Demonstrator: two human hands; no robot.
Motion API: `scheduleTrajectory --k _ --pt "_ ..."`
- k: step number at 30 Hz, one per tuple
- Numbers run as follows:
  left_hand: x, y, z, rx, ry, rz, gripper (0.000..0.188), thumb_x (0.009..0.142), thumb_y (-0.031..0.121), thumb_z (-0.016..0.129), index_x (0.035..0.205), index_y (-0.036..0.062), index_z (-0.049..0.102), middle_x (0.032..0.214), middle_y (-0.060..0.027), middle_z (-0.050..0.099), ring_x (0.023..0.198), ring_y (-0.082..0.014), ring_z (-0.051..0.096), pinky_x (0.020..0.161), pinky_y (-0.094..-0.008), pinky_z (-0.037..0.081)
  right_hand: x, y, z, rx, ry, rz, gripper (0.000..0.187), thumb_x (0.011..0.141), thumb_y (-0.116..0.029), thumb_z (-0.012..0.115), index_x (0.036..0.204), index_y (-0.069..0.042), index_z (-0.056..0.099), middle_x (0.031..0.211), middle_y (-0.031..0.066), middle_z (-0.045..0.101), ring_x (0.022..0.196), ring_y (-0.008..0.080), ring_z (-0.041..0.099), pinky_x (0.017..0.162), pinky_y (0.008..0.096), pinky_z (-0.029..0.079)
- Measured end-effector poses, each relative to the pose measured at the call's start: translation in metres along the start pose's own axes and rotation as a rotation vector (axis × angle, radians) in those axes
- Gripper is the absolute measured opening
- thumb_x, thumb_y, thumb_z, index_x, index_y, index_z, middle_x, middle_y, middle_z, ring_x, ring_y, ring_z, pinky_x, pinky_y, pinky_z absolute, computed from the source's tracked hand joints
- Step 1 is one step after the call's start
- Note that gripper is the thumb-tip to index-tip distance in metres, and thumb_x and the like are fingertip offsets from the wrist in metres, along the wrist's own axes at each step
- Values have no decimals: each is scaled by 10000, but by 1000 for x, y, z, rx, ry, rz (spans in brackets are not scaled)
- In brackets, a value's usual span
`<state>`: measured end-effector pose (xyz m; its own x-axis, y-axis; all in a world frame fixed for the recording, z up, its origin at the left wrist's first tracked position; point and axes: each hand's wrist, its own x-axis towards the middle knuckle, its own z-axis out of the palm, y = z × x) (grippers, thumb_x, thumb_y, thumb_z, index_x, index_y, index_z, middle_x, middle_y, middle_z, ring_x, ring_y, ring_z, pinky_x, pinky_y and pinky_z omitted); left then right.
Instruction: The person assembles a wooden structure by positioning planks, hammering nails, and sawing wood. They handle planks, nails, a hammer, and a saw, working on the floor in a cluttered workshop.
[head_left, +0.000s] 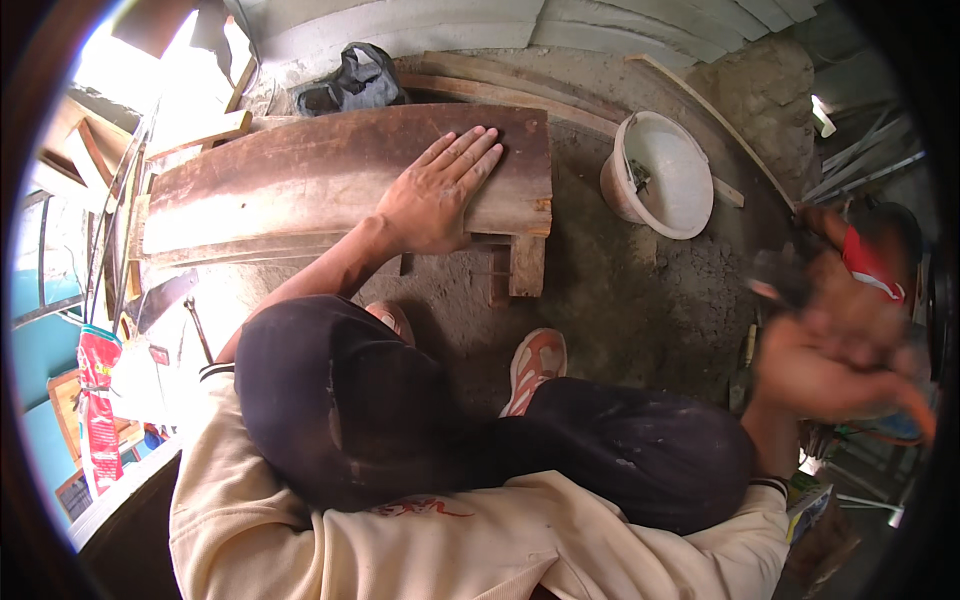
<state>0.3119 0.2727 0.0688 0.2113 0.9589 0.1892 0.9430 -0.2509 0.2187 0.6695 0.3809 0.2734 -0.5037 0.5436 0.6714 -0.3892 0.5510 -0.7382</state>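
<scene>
My left hand [435, 198] lies flat with its fingers stretched out on a wide wooden plank [290, 180], near the plank's right end. The plank rests on a low wooden support [527, 265] in front of my knees. Out to the right, my right hand [835, 365] is raised and smeared by motion. Its fingers curl around what looks like a hammer [783, 278], with a dark head beyond the fist and an orange handle end below it. The hammer's exact shape is blurred.
A white bucket [675, 175] stands tilted right of the plank, with something small inside. Behind the plank are a dark plastic bag [355, 80] and long wooden strips [510, 92]. A red and white sack [98, 405] hangs at the left. Metal bars [870, 160] lean at the far right.
</scene>
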Motion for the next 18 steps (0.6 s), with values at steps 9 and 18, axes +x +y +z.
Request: scheduleTrajectory --k 9,18 --pt "0 3 0 -38 2 -15 1052 816 352 765 1679 1 276 1763 -177 265 1652 -288 212 1367 -450 140 -43 39 -5 -374 -73 369 251 1095 -284 647 1181 -61 569 864 76 615 643 157 572 550 313 458" --pt "5 3 -2 45 -9 7 1060 810 369 761 1676 -6 280 1761 -179 272 1654 -286 205 1367 -448 130 -84 76 17 -992 -562 620 301 1081 -268 654 1011 3 543 661 199 588 599 450 580 544 458 472"
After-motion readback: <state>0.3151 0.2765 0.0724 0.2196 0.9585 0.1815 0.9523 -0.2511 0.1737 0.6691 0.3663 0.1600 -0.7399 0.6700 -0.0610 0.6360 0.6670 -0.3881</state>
